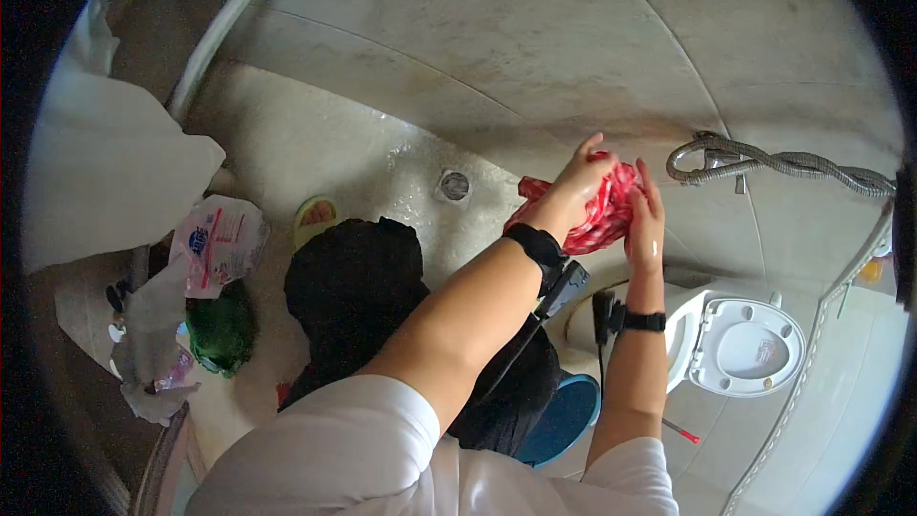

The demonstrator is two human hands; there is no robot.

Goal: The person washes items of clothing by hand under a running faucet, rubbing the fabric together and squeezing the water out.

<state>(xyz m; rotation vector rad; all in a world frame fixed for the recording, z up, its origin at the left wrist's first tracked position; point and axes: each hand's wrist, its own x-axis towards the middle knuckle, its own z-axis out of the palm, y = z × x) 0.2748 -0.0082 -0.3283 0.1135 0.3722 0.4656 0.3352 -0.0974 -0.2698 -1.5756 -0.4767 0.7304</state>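
A bunched red cloth (604,220) with a white pattern is held up between my two hands, off the floor and in front of the wall. My left hand (576,183) grips it from the left and top, thumb raised. On the other side my right hand (647,222) has its fingers pressed along the cloth's right edge. Folds hide part of the fingers of both hands. Black straps with small devices are round both wrists. The cloth's exact kind cannot be made out.
A floor drain (454,185) lies on the wet floor. Right are a metal shower hose (802,164) and a toilet (745,348) with its lid raised. A blue basin (565,420) is near my legs. Left are a slipper (315,218), a plastic package (222,241) and a green bag (222,330).
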